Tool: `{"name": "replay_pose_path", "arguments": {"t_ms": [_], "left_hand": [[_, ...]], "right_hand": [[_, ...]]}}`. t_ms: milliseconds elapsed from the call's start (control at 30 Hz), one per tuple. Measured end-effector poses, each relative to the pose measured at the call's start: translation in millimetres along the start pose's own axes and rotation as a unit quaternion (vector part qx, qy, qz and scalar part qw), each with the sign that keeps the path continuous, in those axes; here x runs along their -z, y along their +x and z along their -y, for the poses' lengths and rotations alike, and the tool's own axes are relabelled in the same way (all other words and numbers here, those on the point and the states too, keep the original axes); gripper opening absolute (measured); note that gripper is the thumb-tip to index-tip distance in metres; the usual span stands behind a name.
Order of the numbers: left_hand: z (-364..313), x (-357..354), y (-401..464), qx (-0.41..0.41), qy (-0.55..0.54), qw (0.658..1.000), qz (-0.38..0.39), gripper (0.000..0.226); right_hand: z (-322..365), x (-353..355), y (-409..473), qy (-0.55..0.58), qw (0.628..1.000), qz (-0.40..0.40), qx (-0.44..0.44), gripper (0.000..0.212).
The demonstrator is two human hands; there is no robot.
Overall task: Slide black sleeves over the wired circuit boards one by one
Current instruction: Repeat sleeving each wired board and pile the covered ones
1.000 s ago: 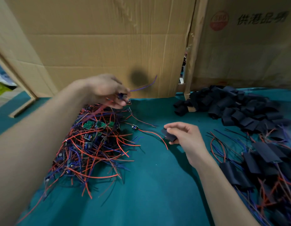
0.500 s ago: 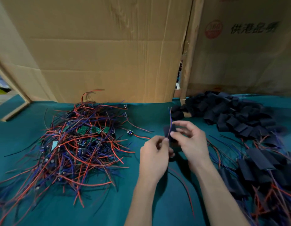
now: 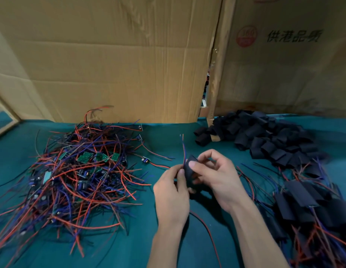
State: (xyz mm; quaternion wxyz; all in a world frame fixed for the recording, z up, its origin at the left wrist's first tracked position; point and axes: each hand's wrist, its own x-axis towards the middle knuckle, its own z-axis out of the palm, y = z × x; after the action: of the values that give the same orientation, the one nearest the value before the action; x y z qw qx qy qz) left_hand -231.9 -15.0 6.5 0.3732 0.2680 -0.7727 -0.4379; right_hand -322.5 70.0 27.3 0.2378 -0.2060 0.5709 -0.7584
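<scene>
Though wired, sleeve [image 3: 188, 172] between fingers [image 3: 193, 163]

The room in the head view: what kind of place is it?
Probably a small workshop for hand assembly of electronics. A tangle of wired circuit boards lies on a green cloth table, a heap of black sleeves waits at the back, and cardboard boxes stand behind.

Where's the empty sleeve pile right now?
In the head view the empty sleeve pile sits far right on the green cloth, against the printed cardboard box, beyond the right hand and behind the finished sleeved boards.
</scene>
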Motion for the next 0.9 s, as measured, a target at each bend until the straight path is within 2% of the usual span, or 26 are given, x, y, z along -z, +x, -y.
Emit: {"name": "replay_pose_path", "arguments": {"t_ms": [133, 233, 333, 433, 500, 567, 767, 900], "left_hand": [[-1.7, 0.4, -0.1, -0.010, 0.014, 1.000, -0.011, 0.019], [-1.2, 0.4, -3.6, -0.012, -0.015, 1.000, -0.001, 0.023], [1.1, 0.3, -3.5, 0.023, -0.055, 0.998, 0.007, 0.027], [0.9, -0.4, -5.0, 0.036, -0.080, 0.996, 0.016, 0.022], [0.2, -1.0, -5.5, 0.026, -0.088, 0.995, 0.041, 0.019], [1.4, -3.4, -5.9, 0.001, -0.066, 0.996, 0.064, 0.018], [3.2, -5.6, -6.8, -0.042, -0.035, 0.995, 0.078, 0.018], [1.1, -5.4, -6.5, -0.042, -0.036, 0.996, 0.068, 0.017]], "right_hand": [[1.9, 5.6, -2.2, 0.002, 0.999, 0.038, -0.017, 0.042], [5.1, 6.4, -2.8, -0.019, 0.999, 0.036, -0.005, 0.039], [8.6, 10.9, 0.2, -0.011, 0.997, -0.068, 0.023, 0.023], [14.6, 23.0, 5.4, 0.122, 0.974, -0.188, 0.044, 0.021], [19.4, 28.5, 7.3, 0.216, 0.946, -0.236, 0.047, 0.018], [21.1, 31.3, 8.4, 0.242, 0.933, -0.262, 0.055, 0.018], [23.0, 30.2, 9.3, 0.231, 0.931, -0.274, 0.070, 0.017], [24.0, 25.8, 5.2, 0.212, 0.949, -0.221, 0.070, 0.015]]}}
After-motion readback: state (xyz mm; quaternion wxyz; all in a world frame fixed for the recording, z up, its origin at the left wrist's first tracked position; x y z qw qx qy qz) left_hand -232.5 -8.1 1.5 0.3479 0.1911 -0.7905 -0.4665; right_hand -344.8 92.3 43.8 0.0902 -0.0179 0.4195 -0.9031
